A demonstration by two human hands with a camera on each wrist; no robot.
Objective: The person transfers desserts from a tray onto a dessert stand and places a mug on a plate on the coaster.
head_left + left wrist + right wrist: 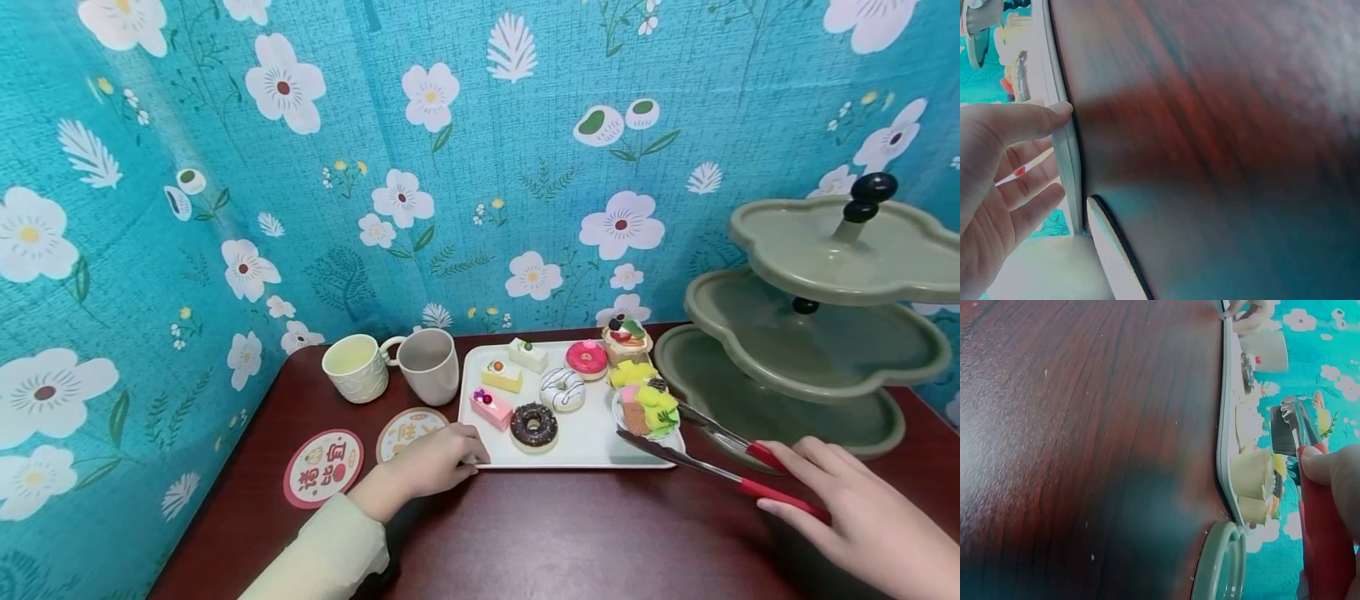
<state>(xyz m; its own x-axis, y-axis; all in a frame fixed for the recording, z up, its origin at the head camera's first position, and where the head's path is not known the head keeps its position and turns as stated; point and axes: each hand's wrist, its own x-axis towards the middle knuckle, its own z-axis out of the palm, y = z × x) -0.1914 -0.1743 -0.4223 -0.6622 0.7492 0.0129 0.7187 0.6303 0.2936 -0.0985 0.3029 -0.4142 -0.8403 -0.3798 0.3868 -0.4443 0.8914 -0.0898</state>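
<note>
My left hand (442, 458) grips the near left corner of a white tray (585, 450); in the left wrist view the thumb presses its rim. With my right hand (847, 504) I hold red-handled metal tongs (783, 498). Their spread arms stand either side of a fruit-topped cup dessert (647, 412) at the tray's right end; whether they touch it I cannot tell. Behind it are another yellow-topped dessert (630, 373) and a fruit tart (627, 340). The tray also bears a pink donut (587, 358), a white donut (562, 390), a chocolate donut (534, 427) and several cake slices (491, 408).
A green three-tier stand (817, 346) rises at the right, its bottom tier close to the tray. A cream mug (356, 369) and a grey mug (429, 367) stand left of the tray. Two round coasters (324, 468) lie before them. Flowered blue cloth (465, 183) hangs behind.
</note>
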